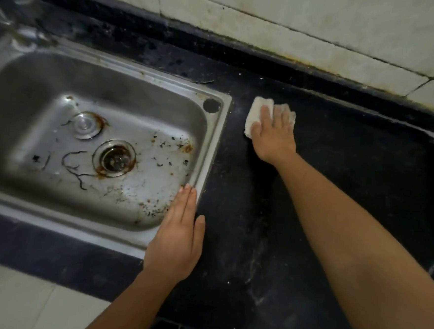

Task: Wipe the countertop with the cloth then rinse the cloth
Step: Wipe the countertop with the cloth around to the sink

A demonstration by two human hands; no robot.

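So the black bench (337,185) is pretty dusty, with whitish streaks toward the front edge. The steel sink (213,143) set into its left side is grubby too, with dark gunk and rust stains on the bottom. Left hand (177,238) lies flat along the sink's right rim, fingers straight and together. Right hand (274,135) is further back, fingers spread, pressing down on the white cloth (258,110), which sits on the bench just right of the sink's back corner. Rusty drain (115,158) mid-sink, round plug (85,125) beside it.
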